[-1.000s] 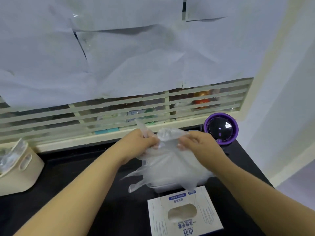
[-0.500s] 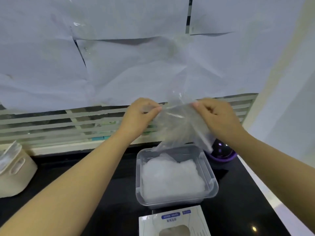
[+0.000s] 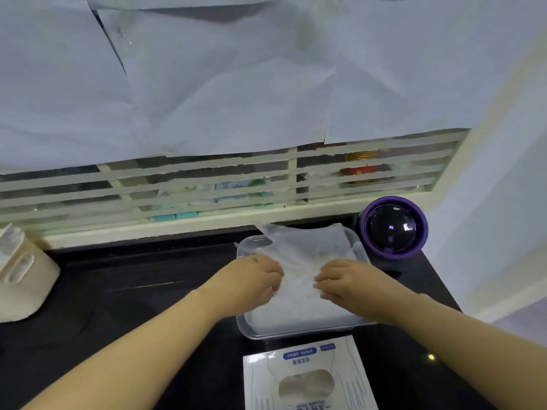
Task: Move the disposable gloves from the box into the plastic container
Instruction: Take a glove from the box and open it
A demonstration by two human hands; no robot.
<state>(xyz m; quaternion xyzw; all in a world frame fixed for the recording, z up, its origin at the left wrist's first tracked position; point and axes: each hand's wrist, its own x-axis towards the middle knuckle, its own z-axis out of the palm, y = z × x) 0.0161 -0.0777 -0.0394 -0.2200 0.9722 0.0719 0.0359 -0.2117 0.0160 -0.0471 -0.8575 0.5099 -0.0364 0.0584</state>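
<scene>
A clear plastic container [image 3: 250, 329] sits on the black counter, filled with thin clear disposable gloves. One clear glove [image 3: 307, 247] lies spread over the container's far half, its edge sticking past the rim. My left hand [image 3: 251, 276] and my right hand [image 3: 346, 281] are low over the container, each pinching that glove at its near side, a short gap between them. The white glove box [image 3: 307, 377] lies flat in front of the container, its oval opening showing gloves inside.
A purple-rimmed round device with a dark dome [image 3: 390, 229] stands right behind the container. A beige holder [image 3: 23, 279] sits at the left edge. A slatted window frame [image 3: 207, 199] backs the black counter [image 3: 133, 291], paper sheets above it.
Both hands came down from in front of the window, bringing the glove they held up onto the pile in the container.
</scene>
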